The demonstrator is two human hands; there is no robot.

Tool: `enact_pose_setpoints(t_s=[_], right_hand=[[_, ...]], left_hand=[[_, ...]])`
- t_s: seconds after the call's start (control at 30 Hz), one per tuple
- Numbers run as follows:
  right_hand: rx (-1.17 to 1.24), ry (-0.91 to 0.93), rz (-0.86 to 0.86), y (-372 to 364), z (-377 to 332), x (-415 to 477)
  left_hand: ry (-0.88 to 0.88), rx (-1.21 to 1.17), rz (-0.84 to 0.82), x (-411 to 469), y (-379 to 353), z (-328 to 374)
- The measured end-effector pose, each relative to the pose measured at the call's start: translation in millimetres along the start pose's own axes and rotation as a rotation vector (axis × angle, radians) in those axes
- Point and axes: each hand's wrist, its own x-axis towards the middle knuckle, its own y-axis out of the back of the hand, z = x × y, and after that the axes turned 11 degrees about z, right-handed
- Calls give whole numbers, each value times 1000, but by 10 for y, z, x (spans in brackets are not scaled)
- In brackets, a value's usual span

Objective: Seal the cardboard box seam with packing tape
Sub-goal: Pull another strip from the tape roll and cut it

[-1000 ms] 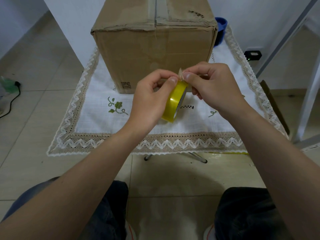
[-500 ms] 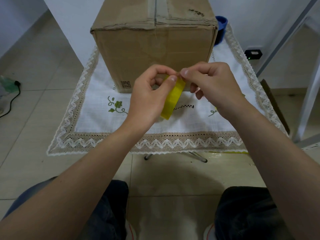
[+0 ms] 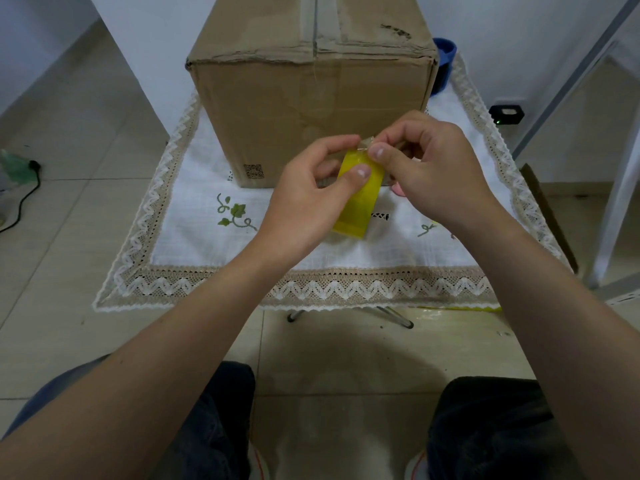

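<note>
A brown cardboard box [image 3: 304, 98] stands on a white lace-edged tablecloth [image 3: 194, 216], its top seam running away from me. In front of the box, above the cloth, my left hand [image 3: 308, 192] grips a yellow roll of packing tape [image 3: 360, 199], thumb pressed on the roll's outer face. My right hand [image 3: 429, 168] pinches the loose clear tape end [image 3: 365, 144] at the top of the roll between thumb and forefinger. Both hands hide most of the roll's core.
A blue object [image 3: 445, 60] sits behind the box's right corner. A black device with a green light [image 3: 506, 114] lies on the floor at right, beside white metal frame legs [image 3: 620, 188]. A cable [image 3: 24, 199] trails at left. My knees are at the bottom edge.
The roll has turned in my left hand, so its broad yellow face now points toward me. My right fingers have shifted to pinch the tape end at the top.
</note>
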Motion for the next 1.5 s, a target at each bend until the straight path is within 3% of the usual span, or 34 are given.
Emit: enact_pose_setpoints(t_s=[0.33, 0.6, 0.77, 0.87, 0.97, 1.07, 1.23, 1.37, 1.5], right_hand=[[-65, -118, -131, -23, 7, 0], [30, -217, 29, 42, 22, 33], [57, -162, 98, 58, 10, 29], [40, -359, 44, 33, 35, 20], [15, -520, -157, 38, 83, -3], [98, -469, -168, 1, 108, -28], [145, -398, -144, -28, 146, -50], [145, -380, -149, -53, 177, -91], [160, -391, -156, -64, 156, -120]], left_hand=[[-31, 27, 0, -5, -41, -81], [-28, 56, -31, -35, -30, -36], [0, 0, -22, -36, -45, -44], [42, -60, 10, -8, -25, -28], [89, -34, 21, -3, -41, -60], [153, 15, 33, 6, -56, -84], [320, -126, -22, 68, -4, -81], [277, -58, -124, 72, 67, -78], [242, 19, -79, 96, 65, -73]])
